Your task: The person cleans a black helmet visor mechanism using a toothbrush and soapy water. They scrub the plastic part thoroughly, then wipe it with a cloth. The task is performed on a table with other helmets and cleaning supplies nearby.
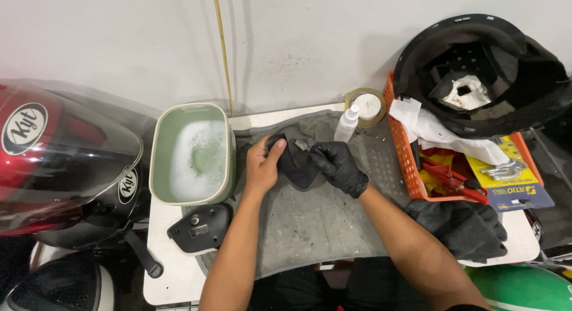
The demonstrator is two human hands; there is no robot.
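My bare left hand (260, 163) grips the left side of a small black padded piece (294, 167) with a metal clip at its top. A black glove covers my right hand (338, 166), which pinches the same piece from the right. Both hands hold it just above a grey cloth mat (322, 221) spread over a small white table (173, 275). A second black piece with metal fittings (199, 229) lies on the table's left part, below the tub.
A pale green tub of soapy water (192, 153) stands left of my hands. A small white bottle (347, 124) and tape roll (367, 106) sit behind them. Right: an orange basket (405, 156) with tools, a black helmet shell (476, 72), a dark cloth (462, 227). A red helmet (59, 162) sits far left.
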